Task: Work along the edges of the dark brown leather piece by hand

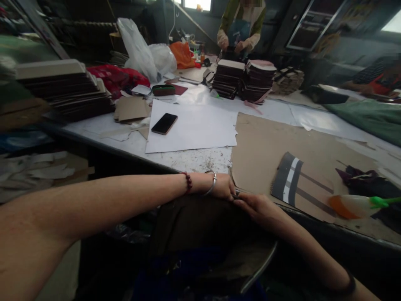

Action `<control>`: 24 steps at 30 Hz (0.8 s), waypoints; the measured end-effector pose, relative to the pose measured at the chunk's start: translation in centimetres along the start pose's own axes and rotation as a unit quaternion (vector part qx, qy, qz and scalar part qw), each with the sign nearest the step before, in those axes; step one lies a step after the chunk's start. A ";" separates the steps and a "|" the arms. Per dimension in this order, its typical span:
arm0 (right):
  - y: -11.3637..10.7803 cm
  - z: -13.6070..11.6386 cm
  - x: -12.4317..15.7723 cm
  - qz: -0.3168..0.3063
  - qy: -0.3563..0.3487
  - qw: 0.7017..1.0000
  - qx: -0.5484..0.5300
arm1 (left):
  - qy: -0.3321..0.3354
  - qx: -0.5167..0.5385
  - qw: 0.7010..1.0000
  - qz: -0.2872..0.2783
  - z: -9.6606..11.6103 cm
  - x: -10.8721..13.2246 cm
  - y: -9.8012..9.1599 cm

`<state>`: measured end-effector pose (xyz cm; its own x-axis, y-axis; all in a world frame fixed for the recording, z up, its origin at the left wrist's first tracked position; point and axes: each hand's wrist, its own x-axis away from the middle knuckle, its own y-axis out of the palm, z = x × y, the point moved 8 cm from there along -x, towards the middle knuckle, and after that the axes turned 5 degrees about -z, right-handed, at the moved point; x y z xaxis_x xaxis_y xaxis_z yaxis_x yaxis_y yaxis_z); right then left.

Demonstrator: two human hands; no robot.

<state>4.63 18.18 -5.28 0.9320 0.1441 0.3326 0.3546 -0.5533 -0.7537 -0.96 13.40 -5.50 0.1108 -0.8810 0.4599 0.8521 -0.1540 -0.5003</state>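
My left hand (pixel 224 186), with a bead bracelet and a silver bangle at its wrist, is closed at the near edge of the table. Beside it, my right hand (pixel 252 203) has its fingers pressed together. Both grip the edge of a dark piece (pixel 200 221) that hangs below the table edge; its details are lost in shadow. To the right, a grey panel with a white stripe (pixel 288 179) lies on brown board (pixel 263 146). A glue bottle with a green nozzle (pixel 354 206) rests on its side close by.
A phone (pixel 164 123) lies on white sheet (pixel 200 129). Stacked dark pieces stand at the left (pixel 69 92) and back centre (pixel 228 79). Plastic bags (pixel 138 50) sit behind. A person (pixel 241 29) works across the table; another (pixel 372 79) is at the far right.
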 end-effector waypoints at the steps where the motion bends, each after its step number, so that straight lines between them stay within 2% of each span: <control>1: 0.0 0.0 0.0 0.002 0.001 1.000 0.002 | 0.003 0.001 1.000 -0.009 0.2 0.2 0.0; 3: 0.1 0.3 0.2 0.004 0.007 1.000 -0.001 | 0.012 -0.001 1.000 -0.022 0.6 0.8 -0.7; 5: 0.1 0.8 0.8 0.005 0.020 0.999 -0.028 | 0.026 -0.024 0.999 0.005 1.3 1.9 -2.6; 9: -0.4 2.4 3.1 0.021 0.062 0.988 -0.137 | 0.040 -0.024 0.987 0.153 1.7 5.9 -8.5; 11: -0.8 3.0 4.2 0.035 0.086 0.977 -0.193 | 0.040 0.010 0.975 0.218 1.0 8.4 -10.5; 13: -1.0 3.3 5.2 0.042 0.108 0.964 -0.240 | 0.055 0.015 0.954 0.295 0.2 10.9 -11.8; 15: -1.0 3.1 5.7 0.046 0.119 0.954 -0.270 | 0.084 0.008 0.913 0.399 -0.4 13.5 -12.4; 17: -1.0 2.9 5.9 0.055 0.119 0.952 -0.276 | 0.110 0.016 0.858 0.502 -1.3 16.1 -12.5; 19: -1.1 2.8 5.9 0.072 0.115 0.950 -0.280 | 0.120 0.042 0.804 0.580 -2.6 18.2 -12.2; 22: -1.0 3.8 6.1 0.107 0.126 0.938 -0.303 | 0.097 0.118 0.750 0.644 -5.6 20.5 -11.2; 24: -0.8 4.9 6.2 0.139 0.139 0.925 -0.325 | 0.083 0.202 0.738 0.638 -7.9 20.9 -10.1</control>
<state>10.50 23.49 -5.37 0.8930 -0.2449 0.3777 -0.1006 -0.9264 -0.3630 -11.28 -7.01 3.32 0.9196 -0.2410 -0.3104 0.1942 0.9654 -0.1740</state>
